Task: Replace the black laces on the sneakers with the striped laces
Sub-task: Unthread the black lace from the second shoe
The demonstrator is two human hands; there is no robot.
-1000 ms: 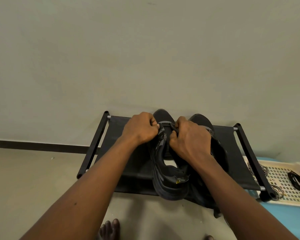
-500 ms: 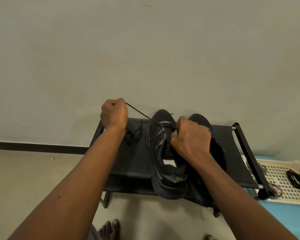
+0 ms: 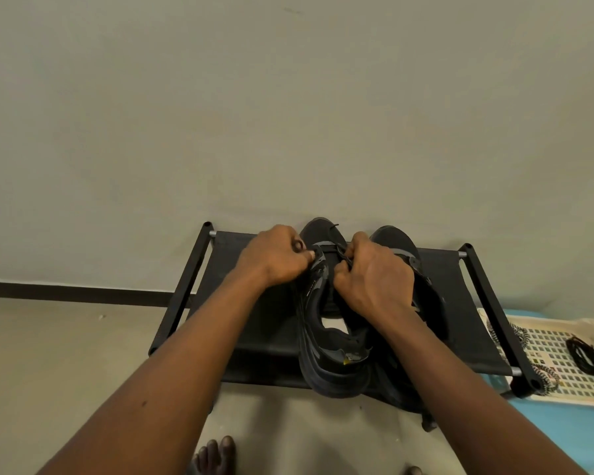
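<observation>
Two black sneakers stand side by side on a low black fabric rack (image 3: 254,323). The left sneaker (image 3: 326,341) is in front of me, and the right sneaker (image 3: 402,241) lies mostly under my right arm. My left hand (image 3: 275,258) pinches the black lace (image 3: 333,250) at the left edge of the left sneaker's eyelets. My right hand (image 3: 374,275) grips the same lace on the right side of the tongue. Striped laces (image 3: 518,337) lie on a white tray at the right, partly behind the rack's post.
The white perforated tray (image 3: 559,368) sits on a blue surface at the right and also holds a bundle of black laces (image 3: 585,354). A plain wall rises behind the rack. My bare toes (image 3: 216,454) show on the floor below.
Half a second ago my left hand had pulled a length of black lace up and to the left. It has now returned to the left sneaker's eyelets. My right hand stayed on the sneaker.
</observation>
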